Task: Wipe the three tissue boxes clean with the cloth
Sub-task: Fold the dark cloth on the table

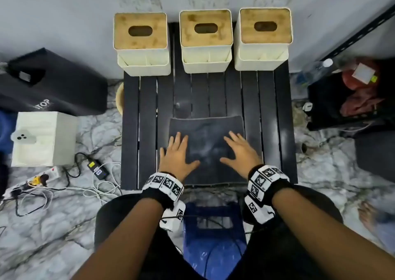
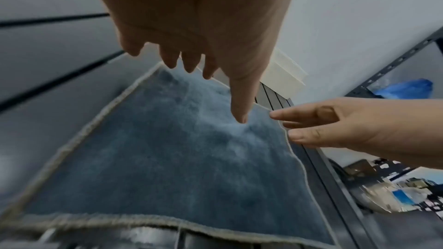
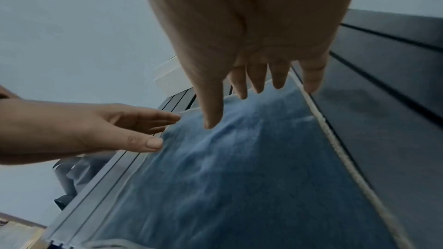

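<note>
Both hands, left hand [image 1: 178, 154] and right hand [image 1: 241, 153], spread flat above the blue cloth [image 1: 206, 143] on the slatted table [image 1: 132, 130]; contact unclear; three tissue boxes [image 1: 205, 39] apparently not yet wiped, along the far edge.

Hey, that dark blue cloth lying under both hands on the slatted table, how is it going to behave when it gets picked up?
The cloth will likely go floppy and drape: it lies flat, with soft ripples near the right hand. Its fuzzy pile suggests it is light and easy to grip, not slippery. Lifted by one stitched edge, it would probably sag, so bunching it in the left hand may work better.
</note>
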